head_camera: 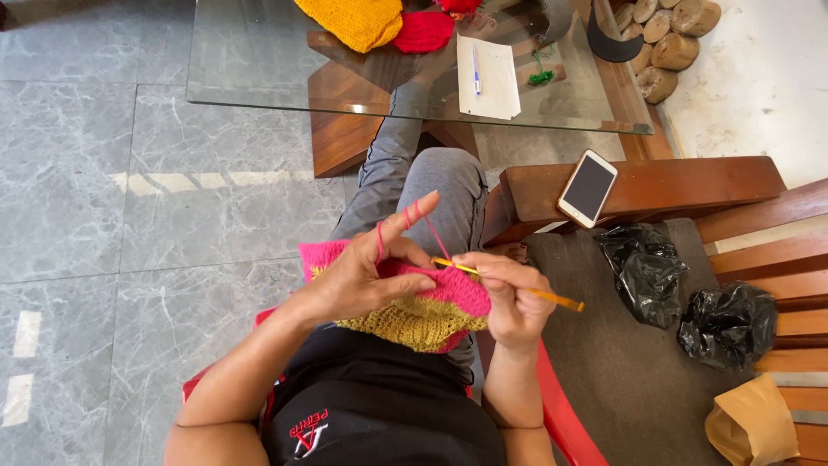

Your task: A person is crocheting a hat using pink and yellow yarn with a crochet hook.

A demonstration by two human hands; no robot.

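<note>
A single head-worn camera looks steeply down from above the seated person's lap, facing forward toward twelve o'clock. It sits close: the left hand (362, 276) and right hand (509, 298) fill the centre. The clear glass-topped table with a wooden base (259, 60) lies at twelve o'clock, the grey marble floor tiles (103, 216) at nine, the brown wooden slatted bench (759, 259) at three.

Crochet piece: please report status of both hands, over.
Left hand grips crochet piece, pink yarn looped over finger. Right hand grips hook. Nothing in the way.
</note>
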